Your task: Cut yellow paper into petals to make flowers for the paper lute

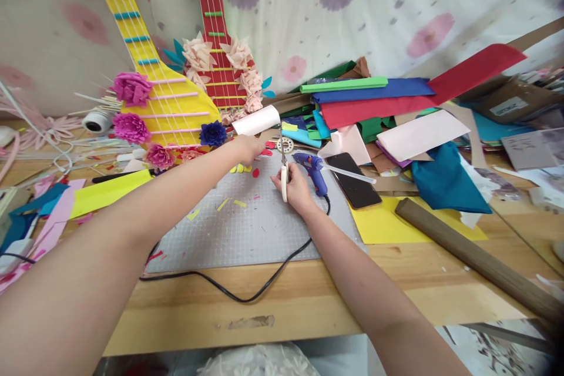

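My right hand is closed around the white handles of a pair of scissors, whose blades point away from me. My left hand reaches across the grey cutting mat, right by a curled white sheet. Its fingertips are partly hidden, so I cannot tell whether it grips the sheet. Small red pieces and yellow scraps lie near it. Just right of the scissors is a blue glue gun with a clear glue stick in its back.
Behind stand a yellow paper instrument with paper flowers and a red one. A black phone, coloured sheets and a brown roll lie to the right. The black cord loops over the table's front.
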A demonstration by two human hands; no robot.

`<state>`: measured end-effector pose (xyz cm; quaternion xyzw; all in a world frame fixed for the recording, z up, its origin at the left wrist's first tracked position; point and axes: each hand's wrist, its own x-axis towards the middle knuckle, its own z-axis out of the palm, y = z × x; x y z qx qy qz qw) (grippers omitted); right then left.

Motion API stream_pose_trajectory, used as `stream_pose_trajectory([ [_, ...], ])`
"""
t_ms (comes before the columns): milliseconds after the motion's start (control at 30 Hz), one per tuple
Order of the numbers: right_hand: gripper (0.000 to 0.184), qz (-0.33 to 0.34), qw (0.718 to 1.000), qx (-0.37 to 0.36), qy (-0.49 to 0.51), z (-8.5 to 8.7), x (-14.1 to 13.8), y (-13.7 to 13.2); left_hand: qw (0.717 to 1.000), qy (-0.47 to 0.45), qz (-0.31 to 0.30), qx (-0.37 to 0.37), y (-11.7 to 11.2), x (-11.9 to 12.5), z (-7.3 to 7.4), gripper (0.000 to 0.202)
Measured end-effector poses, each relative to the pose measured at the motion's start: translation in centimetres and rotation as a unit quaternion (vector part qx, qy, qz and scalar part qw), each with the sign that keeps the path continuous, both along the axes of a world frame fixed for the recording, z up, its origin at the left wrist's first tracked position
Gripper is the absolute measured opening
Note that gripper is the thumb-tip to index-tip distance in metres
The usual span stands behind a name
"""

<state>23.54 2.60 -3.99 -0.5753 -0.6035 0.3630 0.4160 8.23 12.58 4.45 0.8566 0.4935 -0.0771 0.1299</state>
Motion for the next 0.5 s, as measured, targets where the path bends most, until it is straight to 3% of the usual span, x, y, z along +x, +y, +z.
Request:
stream_pose_trajectory([
  [167, 0.027, 0.005, 1.0, 0.005, 0.006, -0.4, 0.1, 0.1, 1.0, 0.003, 0.011, 0.028, -0.7, -0.5, 0.7, 0.061],
  [367, 0.028, 0.002, 1.0, 0.01, 0.01, -0.3, 0.1, 0.0, 0.999, -0.01, 0.031, 0.031, -1.0, -1.8, 2.3, 0.031],
  [500, 0.028, 0.005, 1.0, 0.013, 0.008, -0.5, 0.2, 0.1, 0.994, -0.023, 0.094, 0.04, -1.9, -4.5, 3.6, 0.021],
])
